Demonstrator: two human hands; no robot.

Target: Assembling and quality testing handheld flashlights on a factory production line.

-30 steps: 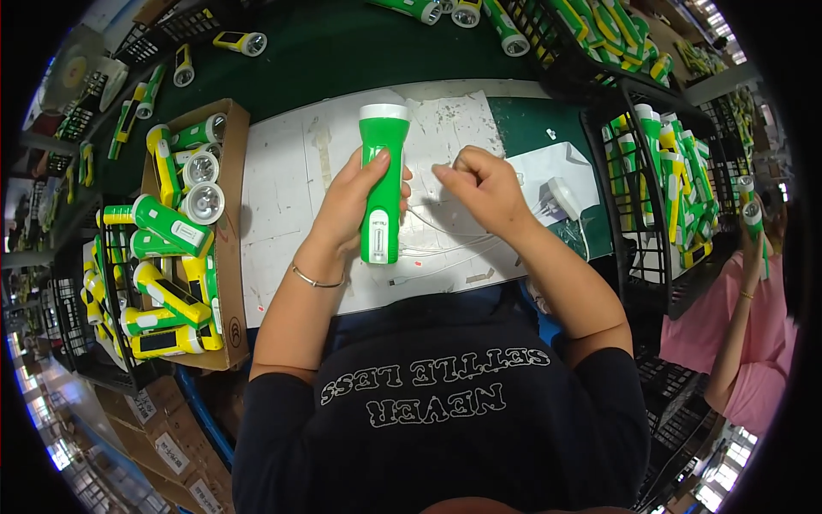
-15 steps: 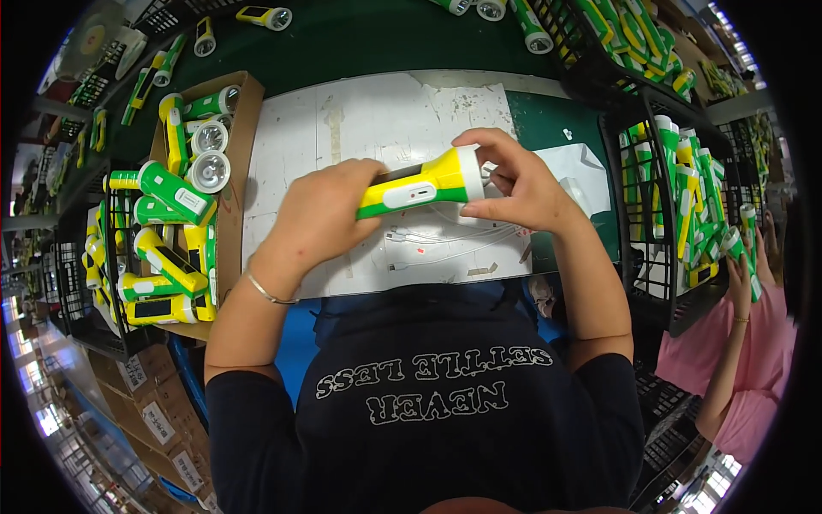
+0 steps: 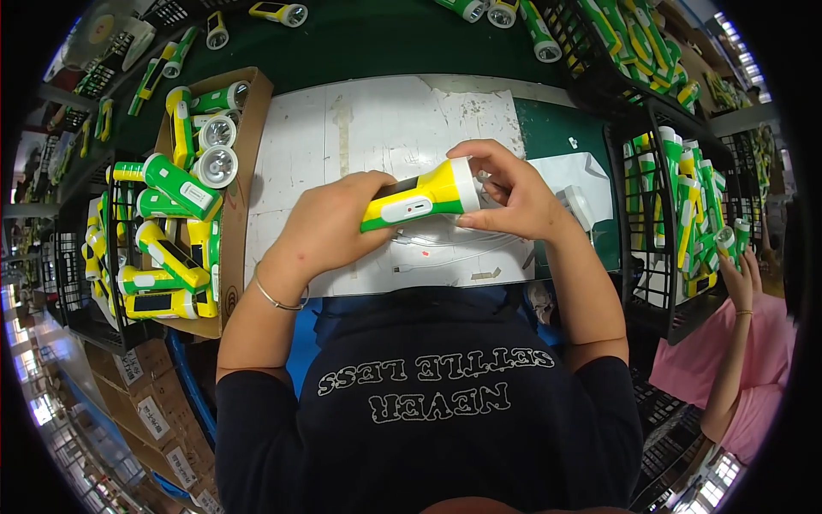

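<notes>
A green worktop [image 3: 360,43] carries a white mat [image 3: 377,128] in front of the person. To the left, a cardboard box [image 3: 244,171] holds green and yellow torches [image 3: 175,184]. To the right, black wire crates [image 3: 638,214] hold more. Above the mat, the left hand [image 3: 330,227] is wrapped around the green end of a torch [image 3: 419,197] lying sideways. The right hand [image 3: 514,197] pinches its white head between fingertips. A co-worker's hand [image 3: 738,278] reaches toward the right crate.
</notes>
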